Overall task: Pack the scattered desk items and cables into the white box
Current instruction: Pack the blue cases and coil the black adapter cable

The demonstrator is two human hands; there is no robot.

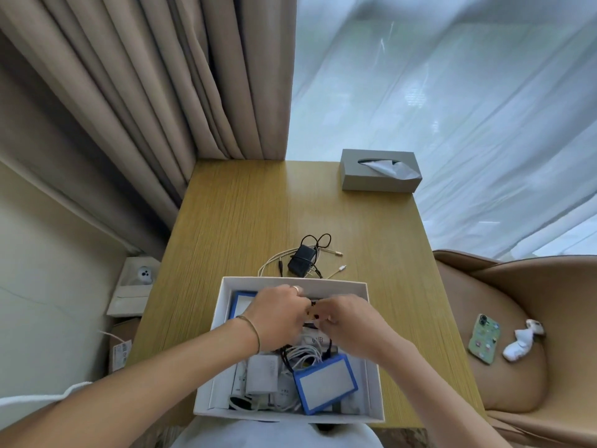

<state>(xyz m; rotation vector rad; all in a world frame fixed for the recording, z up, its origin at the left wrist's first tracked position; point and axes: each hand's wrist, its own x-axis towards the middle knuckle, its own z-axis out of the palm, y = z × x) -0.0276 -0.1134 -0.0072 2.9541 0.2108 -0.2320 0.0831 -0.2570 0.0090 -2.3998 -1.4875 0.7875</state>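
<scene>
Pinching a black cable (310,302) between my left hand (280,315) and right hand (347,321) over the white box (371,367); charger (302,259) on counter (239,221).

wooden desk (245,215): white box (371,350) near edge, black charger (302,260) with cables beyond, tissue box (381,171) far corner.

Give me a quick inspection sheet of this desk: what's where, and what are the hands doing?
Surface: wooden desk, mostly bare at the far end.
Job's things: white box at the near edge, holding a blue-framed card, white charger and white cords.
Clutter: grey tissue box at the far right corner.
Hands: left hand and right hand meet over the box, fingers curled on a thin black cable.
Cables: black adapter with black and white leads lies just beyond the box.
Surroundings: curtains; chair with phone.
</scene>
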